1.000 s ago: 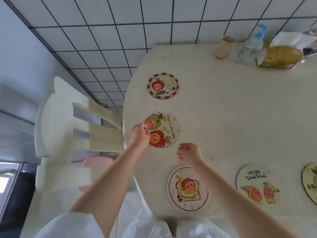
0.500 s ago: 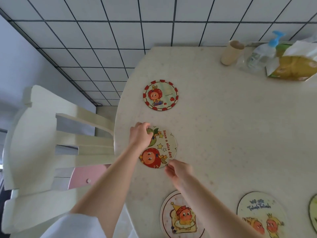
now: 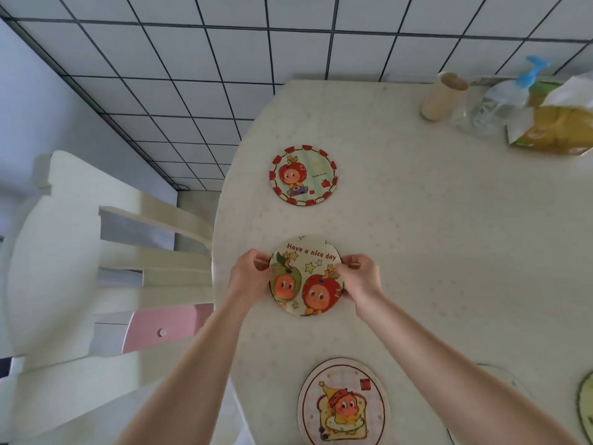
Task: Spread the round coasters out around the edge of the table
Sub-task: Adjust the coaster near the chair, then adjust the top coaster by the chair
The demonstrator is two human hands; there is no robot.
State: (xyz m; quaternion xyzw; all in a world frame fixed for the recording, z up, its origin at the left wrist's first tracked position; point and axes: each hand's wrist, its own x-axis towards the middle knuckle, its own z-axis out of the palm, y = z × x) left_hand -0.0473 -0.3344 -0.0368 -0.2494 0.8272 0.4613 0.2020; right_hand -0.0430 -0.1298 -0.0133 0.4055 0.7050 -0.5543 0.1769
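A round "Have a nice day" coaster (image 3: 306,277) lies flat near the left edge of the cream table (image 3: 433,236). My left hand (image 3: 252,277) pinches its left rim and my right hand (image 3: 361,279) pinches its right rim. Farther along the same edge sits a red-bordered coaster (image 3: 303,175). Nearer to me lies a toast-picture coaster (image 3: 343,403). A sliver of another coaster (image 3: 585,409) shows at the right border, and one more is hidden under my right forearm.
A beige cup (image 3: 442,96), a clear pump bottle (image 3: 500,101) and a yellow tissue pack (image 3: 558,126) stand at the table's far right. A white slatted chair (image 3: 106,261) with a pink stool (image 3: 163,329) under it stands tight against the table's left edge.
My right hand moved from the coaster's near edge up to its right rim. The coaster has been turned, so its text now reads level. The view shifted, bringing the coasters lower in frame.
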